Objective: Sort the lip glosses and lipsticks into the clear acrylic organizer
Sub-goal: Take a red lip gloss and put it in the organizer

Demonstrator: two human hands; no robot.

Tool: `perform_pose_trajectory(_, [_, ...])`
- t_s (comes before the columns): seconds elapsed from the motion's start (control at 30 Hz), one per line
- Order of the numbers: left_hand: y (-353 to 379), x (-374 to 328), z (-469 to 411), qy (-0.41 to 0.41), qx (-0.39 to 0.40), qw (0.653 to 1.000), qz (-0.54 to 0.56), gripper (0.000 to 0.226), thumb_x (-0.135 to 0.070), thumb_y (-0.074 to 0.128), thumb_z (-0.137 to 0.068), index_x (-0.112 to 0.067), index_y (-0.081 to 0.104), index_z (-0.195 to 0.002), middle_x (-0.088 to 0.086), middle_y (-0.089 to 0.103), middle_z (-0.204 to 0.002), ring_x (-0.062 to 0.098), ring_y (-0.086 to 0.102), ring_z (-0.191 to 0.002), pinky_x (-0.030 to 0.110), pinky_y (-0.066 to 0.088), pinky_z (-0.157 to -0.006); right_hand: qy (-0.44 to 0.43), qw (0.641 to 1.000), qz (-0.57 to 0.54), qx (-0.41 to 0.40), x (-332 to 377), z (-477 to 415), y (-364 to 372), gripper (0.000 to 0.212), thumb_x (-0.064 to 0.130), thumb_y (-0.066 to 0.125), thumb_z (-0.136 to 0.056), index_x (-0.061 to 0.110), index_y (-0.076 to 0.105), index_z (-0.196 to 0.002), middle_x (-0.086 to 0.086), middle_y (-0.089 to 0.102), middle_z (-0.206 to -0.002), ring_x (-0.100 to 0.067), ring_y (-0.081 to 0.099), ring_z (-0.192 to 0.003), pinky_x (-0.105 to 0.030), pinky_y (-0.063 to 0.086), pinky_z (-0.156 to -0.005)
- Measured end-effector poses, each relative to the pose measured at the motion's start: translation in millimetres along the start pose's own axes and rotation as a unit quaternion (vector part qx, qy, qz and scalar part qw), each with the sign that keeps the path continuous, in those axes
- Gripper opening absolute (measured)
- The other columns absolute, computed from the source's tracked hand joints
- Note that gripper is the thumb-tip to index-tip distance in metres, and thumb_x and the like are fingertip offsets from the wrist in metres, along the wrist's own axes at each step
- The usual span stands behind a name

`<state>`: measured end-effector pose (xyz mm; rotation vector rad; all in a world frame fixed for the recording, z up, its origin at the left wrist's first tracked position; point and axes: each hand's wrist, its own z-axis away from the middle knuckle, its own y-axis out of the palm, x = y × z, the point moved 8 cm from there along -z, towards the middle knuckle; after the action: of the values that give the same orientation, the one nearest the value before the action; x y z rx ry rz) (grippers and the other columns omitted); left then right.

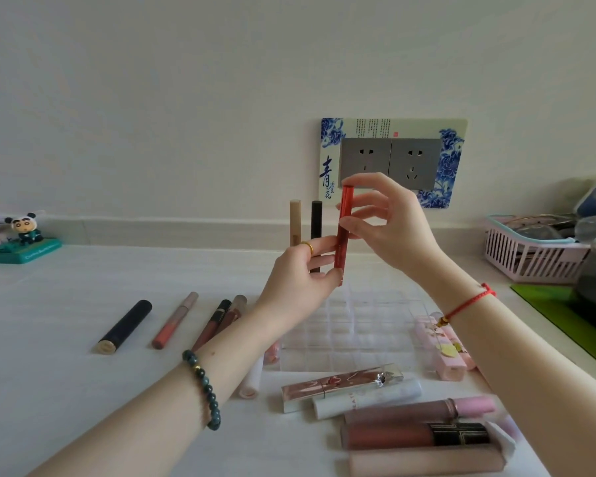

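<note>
A red lip gloss tube (pixel 344 218) stands upright in the air above the clear acrylic organizer (pixel 351 325). My left hand (pixel 303 273) grips its lower end and my right hand (pixel 389 222) pinches its upper half. A beige tube (pixel 295 222) and a black tube (pixel 316 222) stand upright in the organizer's back row. On the table to the left lie a dark navy lipstick (pixel 126 327), a coral gloss (pixel 175 320) and two dark red glosses (pixel 217 321). Several more tubes (pixel 417 435) lie in front of the organizer.
A pink patterned lipstick box (pixel 443 349) lies right of the organizer. A pink basket (pixel 530 253) with dishes stands at the right edge, beside a green mat (pixel 565 315). A panda figurine (pixel 25 235) sits at the far left. Wall sockets (pixel 389 161) are behind.
</note>
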<state>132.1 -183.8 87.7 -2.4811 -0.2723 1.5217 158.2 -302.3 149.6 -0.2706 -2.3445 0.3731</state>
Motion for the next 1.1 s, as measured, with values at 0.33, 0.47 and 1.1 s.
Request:
perform_pose_trajectory(0.33, [1.5,1.4,2.3,-0.003,-0.002,1.000,-0.028,0.039,-0.006,0.053,-0.085,-0.016,0.055,-0.123,-0.009,0.059,-0.118,0.010,0.055,-0.111,0.008,0.051,-0.065,0.013,0.999,0.006,0.030,-7.7,3.2,7.0,0.041,-0.001,0.068,-0.075,0.022,0.055,-0.107,-0.001,0.066,-0.087,-0.012,0.067,-0.077,-0.022,0.058,-0.059])
perform_pose_trajectory(0.47, [0.3,0.4,3.5,0.000,-0.011,0.999,-0.035,0.037,-0.007,0.053,-0.085,-0.016,0.056,-0.121,-0.009,0.061,-0.116,0.011,0.056,-0.112,0.014,0.052,-0.072,0.016,0.999,0.001,0.037,-9.4,3.4,9.0,0.041,-0.001,0.068,-0.075,0.022,0.055,-0.106,0.003,0.065,-0.084,-0.010,0.066,-0.074,-0.020,0.056,-0.057])
perform_pose_trajectory(1.1, [-8.0,-0.4,3.9,-0.010,-0.059,0.997,-0.047,0.031,-0.007,0.055,-0.085,-0.015,0.061,-0.114,-0.006,0.065,-0.109,0.010,0.062,-0.103,0.016,0.047,-0.087,0.032,0.996,0.041,0.065,-12.5,5.7,14.4,0.047,0.000,0.069,-0.073,0.023,0.052,-0.110,0.004,0.065,-0.085,-0.010,0.067,-0.078,-0.028,0.059,-0.064])
